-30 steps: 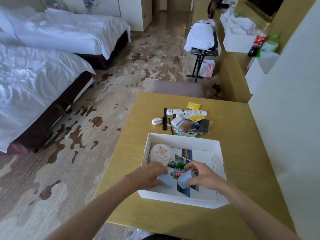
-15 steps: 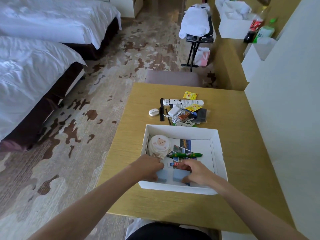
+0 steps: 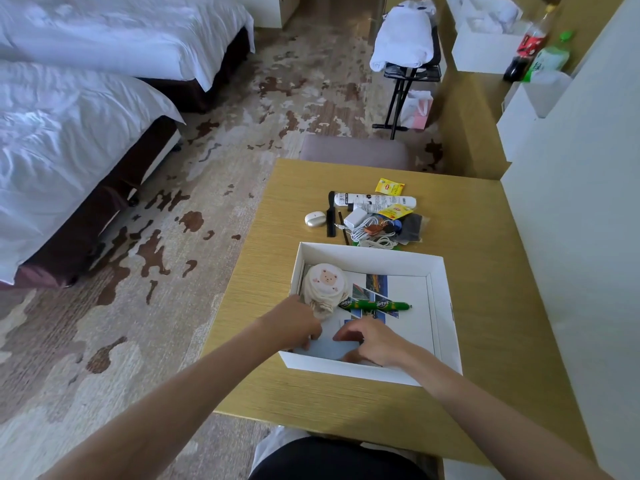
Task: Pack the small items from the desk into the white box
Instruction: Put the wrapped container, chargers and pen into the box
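Left hand and right hand both grasp a pale blue packet, low in the near-left corner of the white box. Advised: seat it flat against the wall, saving floor space. Other small items lie on the worktop beyond.

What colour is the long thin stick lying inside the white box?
The stick is mainly green; the head view shows it.
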A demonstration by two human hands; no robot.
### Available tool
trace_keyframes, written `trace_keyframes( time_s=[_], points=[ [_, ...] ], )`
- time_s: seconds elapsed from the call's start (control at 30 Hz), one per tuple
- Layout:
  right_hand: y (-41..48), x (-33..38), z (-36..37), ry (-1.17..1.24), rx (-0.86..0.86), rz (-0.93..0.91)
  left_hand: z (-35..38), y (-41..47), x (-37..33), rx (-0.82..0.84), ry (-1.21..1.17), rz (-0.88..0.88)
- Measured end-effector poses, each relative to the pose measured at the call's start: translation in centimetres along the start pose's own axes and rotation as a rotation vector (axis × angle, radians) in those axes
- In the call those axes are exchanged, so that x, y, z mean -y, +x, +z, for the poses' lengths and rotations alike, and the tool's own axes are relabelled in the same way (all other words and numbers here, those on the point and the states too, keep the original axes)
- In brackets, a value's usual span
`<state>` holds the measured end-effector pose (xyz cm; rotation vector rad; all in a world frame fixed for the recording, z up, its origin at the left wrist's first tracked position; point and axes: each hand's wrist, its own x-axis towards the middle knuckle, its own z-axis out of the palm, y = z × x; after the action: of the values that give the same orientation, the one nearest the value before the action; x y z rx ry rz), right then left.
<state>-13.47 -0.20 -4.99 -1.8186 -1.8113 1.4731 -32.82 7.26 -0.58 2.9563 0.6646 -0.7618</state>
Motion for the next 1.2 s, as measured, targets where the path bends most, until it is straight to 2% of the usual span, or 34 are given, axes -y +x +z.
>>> trace_keyframes(
  time_s=[0.27, 0.37, 0.47, 0.57, 0.63, 0.73, 0.87, 0.97, 1.07, 1.2],
  points=[
    [0.3, 0.5, 0.2, -0.009, 0.065, -0.015, -0.2, -0.7, 0.3, 0.009, 0.034, 0.003],
    [0.3, 0.9, 0.0, -0.02, 0.096, -0.004, -0.5, -0.7, 0.3, -0.051, -0.026, 0.019],
    [0.2, 1.6, -0.6, -0.04, 0.084, -0.032, -0.9, -1.0, 1.0, -0.224, -0.207, -0.016],
    [-0.3, 2.0, -2.4, -0.028, -0.004, -0.092, -1.4, -1.6, 2.0, -0.523, -0.405, -0.067],
    [-0.8, 2.4, -4.5, -0.001, -0.082, -0.135, -1.9, -1.4, 2.6, -0.666, -0.521, -0.16],
    [-1.3, 3.1, -8.2, 0.047, -0.218, -0.206, -2.9, -0.4, 3.7, -0.754, -0.684, -0.358],
    [0.0, 2.9, -12.8, 0.096, -0.405, -0.219, -4.1, 1.7, 5.6, -0.743, -0.934, -0.544],
    [2.1, 2.5, -15.1, 0.114, -0.497, -0.183, -5.2, 3.8, 7.2, -0.719, -1.026, -0.626],
    [5.3, 2.2, -17.0, 0.064, -0.525, -0.116, -5.3, 6.7, 9.5, -0.663, -1.055, -0.621],
    [10.7, 2.1, -18.2, -0.007, -0.503, -0.019, -4.0, 11.5, 13.7, -0.489, -1.014, -0.646]
  ],
)
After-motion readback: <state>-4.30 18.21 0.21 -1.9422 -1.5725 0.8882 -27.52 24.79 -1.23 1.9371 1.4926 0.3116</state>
